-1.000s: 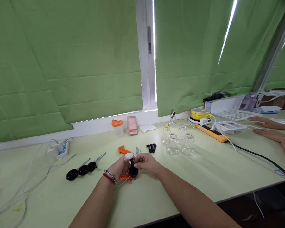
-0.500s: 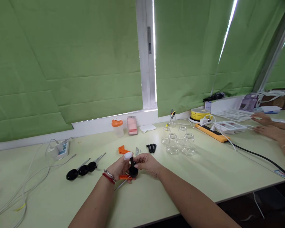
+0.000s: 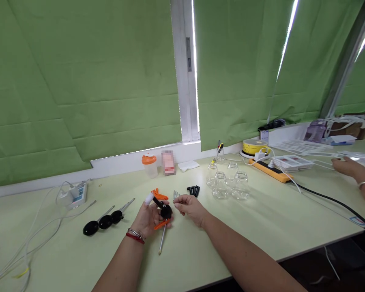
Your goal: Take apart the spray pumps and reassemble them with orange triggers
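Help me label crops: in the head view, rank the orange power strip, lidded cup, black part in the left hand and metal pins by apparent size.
1. Orange power strip
2. Lidded cup and black part: too alike to rank; the part is nearer the camera.
3. Metal pins

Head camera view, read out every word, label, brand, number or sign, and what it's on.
No text can be read.
Pink item: pixelated.
Stacked printed cards: print too small.
Blue-and-red sticker: too small and blurred.
Yellow round case: any marking too small.
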A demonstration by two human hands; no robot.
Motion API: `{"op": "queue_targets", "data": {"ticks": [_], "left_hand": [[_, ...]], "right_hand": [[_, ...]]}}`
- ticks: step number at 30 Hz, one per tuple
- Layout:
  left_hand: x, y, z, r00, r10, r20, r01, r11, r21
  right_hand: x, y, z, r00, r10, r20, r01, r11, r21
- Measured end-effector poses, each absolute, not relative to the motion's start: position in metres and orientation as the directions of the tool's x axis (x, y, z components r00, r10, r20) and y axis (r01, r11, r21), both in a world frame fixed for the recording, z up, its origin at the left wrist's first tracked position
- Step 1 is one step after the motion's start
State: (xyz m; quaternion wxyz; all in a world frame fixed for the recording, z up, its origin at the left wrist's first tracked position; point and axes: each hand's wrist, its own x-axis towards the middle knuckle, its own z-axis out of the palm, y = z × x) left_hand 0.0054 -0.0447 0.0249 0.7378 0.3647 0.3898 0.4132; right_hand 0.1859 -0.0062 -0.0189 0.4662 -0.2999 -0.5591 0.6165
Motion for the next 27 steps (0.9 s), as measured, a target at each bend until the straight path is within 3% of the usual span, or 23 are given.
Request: {"op": "queue_targets", "data": {"ticks": [4,8,15,21,27], "left_hand": [[0.005,-0.046,0.021,0.294,0.952,-0.084,-0.574,0.246,0.781],[0.01,-0.045,0.016,0.132,0.982,0.132,-0.669,-0.01,0.743],[0.018,-0.048,0.008,0.045,0.966,0.253,-0.504,-0.197,0.841],[0.024,-0.054,0.009,0.114,0.93,0.348,-0.468,-0.259,0.845],[0.03,-0.056,0.006,0.301,0.904,0.304,-0.363,-0.186,0.913]], "right_hand": [[0.185,-0.006,-0.019,-0.404,0.908,0.112,-0.238,0.014,-0.971],[0.185,-0.012,-0.017,-0.494,0.865,0.085,-0.18,-0.005,-0.984],[0.184,-0.017,-0.016,-0.608,0.794,-0.004,-0.121,-0.098,-0.988],[0.182,-0.022,-0.013,-0.662,0.749,0.015,-0.145,-0.109,-0.983],[0.18,-0.03,-0.011,-0.71,0.696,0.101,-0.163,-0.023,-0.986]]}}
